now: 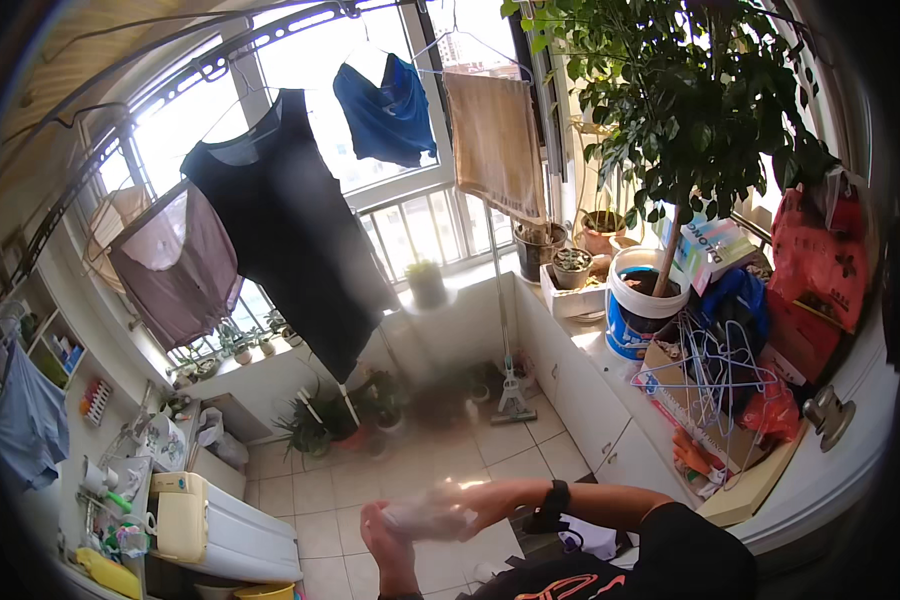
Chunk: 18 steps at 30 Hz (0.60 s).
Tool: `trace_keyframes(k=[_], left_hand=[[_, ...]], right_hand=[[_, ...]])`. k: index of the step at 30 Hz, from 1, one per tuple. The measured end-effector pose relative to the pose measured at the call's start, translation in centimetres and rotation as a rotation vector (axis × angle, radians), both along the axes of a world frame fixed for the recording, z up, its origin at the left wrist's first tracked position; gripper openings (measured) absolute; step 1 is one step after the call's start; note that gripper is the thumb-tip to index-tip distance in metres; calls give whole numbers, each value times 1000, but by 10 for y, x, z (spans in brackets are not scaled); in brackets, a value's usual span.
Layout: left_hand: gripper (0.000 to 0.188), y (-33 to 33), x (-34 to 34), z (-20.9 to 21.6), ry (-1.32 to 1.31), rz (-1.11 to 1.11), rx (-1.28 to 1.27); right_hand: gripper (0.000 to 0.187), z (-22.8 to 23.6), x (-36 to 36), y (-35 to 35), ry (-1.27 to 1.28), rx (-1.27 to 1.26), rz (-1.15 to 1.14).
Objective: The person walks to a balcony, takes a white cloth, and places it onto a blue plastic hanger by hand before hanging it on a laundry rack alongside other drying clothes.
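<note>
We note the left hand (pixel 386 538) and, to its right, the right hand (pixel 490 505) closed on a pale, see-through item (pixel 425 517) held between them above the tiled floor (pixel 332 540); blur hides its kind and any contents. For good handling, we judge, both ends want even support, a light grip so thin walls do not crumple, and a level hold in case it is open. Containers, left to right: yellow basin (pixel 267 592), cut off below, contents not visible; reddish pot (pixel 353 440) on the floor, beside a spiky plant (pixel 315 425); small round pot (pixel 572 267) with a succulent; blue-and-white bucket (pixel 625 335) holding dark soil and a tree trunk (pixel 667 255); red bag (pixel 815 255), contents mostly hidden.
</note>
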State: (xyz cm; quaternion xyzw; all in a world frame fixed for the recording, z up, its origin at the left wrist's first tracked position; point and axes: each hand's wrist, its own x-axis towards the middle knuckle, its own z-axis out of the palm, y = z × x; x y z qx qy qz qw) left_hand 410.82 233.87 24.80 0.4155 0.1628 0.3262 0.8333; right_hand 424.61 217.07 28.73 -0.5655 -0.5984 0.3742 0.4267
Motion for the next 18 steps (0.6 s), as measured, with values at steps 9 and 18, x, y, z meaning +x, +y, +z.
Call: trace_keyframes(k=[9, 18], left_hand=[[72, -88, -83, 1, 16, -184, 466], [39, -104, -152, -15, 211, -334, 546]], right_hand=[[33, 4, -78, -35, 194, 108, 26], [22, 45, -71, -97, -473, -79, -501]])
